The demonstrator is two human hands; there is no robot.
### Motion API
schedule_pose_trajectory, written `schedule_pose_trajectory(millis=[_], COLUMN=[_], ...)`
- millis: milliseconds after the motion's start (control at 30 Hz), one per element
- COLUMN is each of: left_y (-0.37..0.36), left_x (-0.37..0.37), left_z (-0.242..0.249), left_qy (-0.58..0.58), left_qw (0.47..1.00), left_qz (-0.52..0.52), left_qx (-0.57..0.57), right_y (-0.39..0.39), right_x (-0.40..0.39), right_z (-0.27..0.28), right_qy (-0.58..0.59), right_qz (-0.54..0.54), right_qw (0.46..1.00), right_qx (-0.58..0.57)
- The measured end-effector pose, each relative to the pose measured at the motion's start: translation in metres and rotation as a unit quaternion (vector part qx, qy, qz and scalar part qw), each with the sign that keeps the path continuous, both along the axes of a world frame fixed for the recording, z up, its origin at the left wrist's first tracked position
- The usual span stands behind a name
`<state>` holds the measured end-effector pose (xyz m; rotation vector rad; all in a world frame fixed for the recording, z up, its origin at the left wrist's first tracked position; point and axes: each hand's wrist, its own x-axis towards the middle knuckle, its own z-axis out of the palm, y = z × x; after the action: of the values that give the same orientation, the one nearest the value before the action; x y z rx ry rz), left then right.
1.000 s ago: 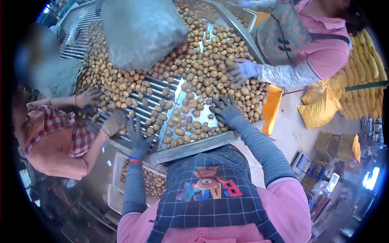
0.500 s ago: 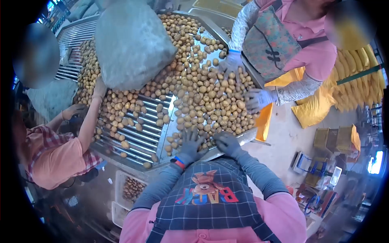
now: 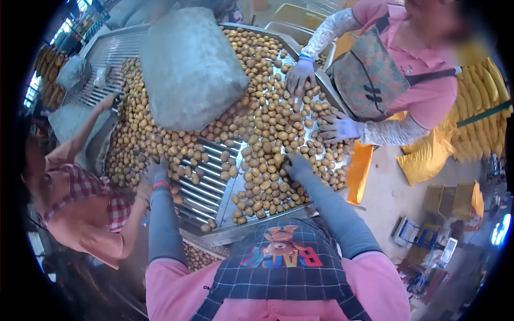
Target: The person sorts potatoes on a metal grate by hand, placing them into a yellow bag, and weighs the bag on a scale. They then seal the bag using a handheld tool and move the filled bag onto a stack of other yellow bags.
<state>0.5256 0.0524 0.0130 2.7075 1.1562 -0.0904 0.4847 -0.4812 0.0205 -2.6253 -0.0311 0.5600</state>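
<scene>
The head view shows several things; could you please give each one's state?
Round brown potatoes: loose
Silver slatted metal grate: partly covered
Large pale plastic sack: bulging
Long yellow sacks: bulging, stacked
Grey-gloved left hand: among potatoes, grip unclear
Grey-gloved right hand: fingers curled, grip unclear

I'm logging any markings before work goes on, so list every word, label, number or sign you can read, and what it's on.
"BACK", in multicoloured capitals on the person's dark checked apron.
Small dark lettering on the person's pink shirt, beside the apron strap: too small to read surely.
Yellow sacks: no readable print.
Nothing else can be read.
</scene>
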Motion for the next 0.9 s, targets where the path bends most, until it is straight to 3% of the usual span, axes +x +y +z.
schedule_pose_trajectory(millis=[33,100,167,200,233,267,300,367,433,467,500,533,567,600,633,667,700,733,767,833,867,900], left_y=[-0.016,-0.053,-0.089,-0.118,-0.135,-0.15,-0.186,-0.218,-0.228,-0.235,-0.24,-0.244,-0.244,-0.236,-0.225,-0.209,-0.191,-0.177,-0.164,-0.149,-0.138,-0.145], left_x=[0.003,0.005,0.0,-0.006,-0.017,-0.032,-0.046,-0.089,-0.125,-0.136,-0.145,-0.155,-0.167,-0.171,-0.173,-0.183,-0.193,-0.202,-0.211,-0.24,-0.256,-0.269], left_z=[0.016,-0.003,-0.022,-0.005,-0.035,-0.048,-0.014,-0.031,-0.047,-0.027,0.007,0.035,0.06,0.079,0.079,0.079,0.08,0.085,0.091,0.071,0.064,0.074], left_qy=[0.06,0.075,0.007,0.006,-0.021,-0.044,-0.036,-0.14,-0.199,-0.243,-0.271,-0.31,-0.347,-0.369,-0.372,-0.372,-0.367,-0.383,-0.397,-0.398,-0.399,-0.358], left_qw=[0.997,0.993,0.995,0.996,0.985,0.99,0.992,0.968,0.924,0.885,0.781,0.717,0.644,0.377,0.328,0.398,0.466,0.465,0.465,0.677,0.54,0.587], left_qz=[-0.001,0.023,0.055,0.041,-0.003,-0.064,-0.094,-0.203,-0.308,-0.196,-0.071,-0.024,0.028,0.176,0.198,0.181,0.163,0.148,0.132,0.028,0.077,0.124], left_qx=[-0.043,0.083,0.08,0.08,0.173,0.12,0.081,0.047,-0.11,-0.346,-0.557,-0.625,-0.681,-0.831,-0.845,-0.819,-0.789,-0.784,-0.78,-0.618,-0.737,-0.716], right_y=[0.004,0.009,0.012,0.009,0.001,-0.003,-0.003,0.02,0.049,0.069,0.084,0.096,0.106,0.115,0.123,0.129,0.13,0.129,0.132,0.137,0.138,0.137], right_x=[-0.023,-0.067,-0.096,-0.094,-0.091,-0.089,-0.081,-0.07,-0.06,-0.057,-0.048,-0.033,-0.012,0.014,0.049,0.067,0.09,0.101,0.098,0.096,0.094,0.091], right_z=[-0.01,-0.02,-0.013,-0.022,-0.044,-0.056,-0.055,-0.021,0.009,0.032,0.051,0.07,0.063,0.047,0.04,0.046,0.03,0.002,-0.001,0.0,0.002,0.003], right_qy=[-0.032,-0.059,-0.043,-0.039,0.007,0.053,0.019,-0.031,0.012,-0.049,-0.045,0.022,-0.003,-0.039,-0.066,-0.098,0.01,-0.025,-0.022,-0.028,-0.028,-0.028], right_qz=[-0.003,0.003,-0.041,-0.034,-0.116,-0.198,-0.249,-0.34,-0.267,-0.102,0.057,0.131,0.108,0.06,0.067,0.082,0.071,0.109,0.118,0.157,0.156,0.156], right_qw=[0.999,0.998,0.987,0.988,0.962,0.919,0.888,0.86,0.851,0.933,0.93,0.939,0.957,0.968,0.989,0.99,0.997,0.99,0.989,0.975,0.976,0.978], right_qx=[0.01,0.017,0.15,0.149,0.246,0.338,0.386,0.379,0.452,0.342,0.359,0.317,0.27,0.239,0.114,0.055,0.016,-0.091,-0.087,-0.157,-0.147,-0.136])
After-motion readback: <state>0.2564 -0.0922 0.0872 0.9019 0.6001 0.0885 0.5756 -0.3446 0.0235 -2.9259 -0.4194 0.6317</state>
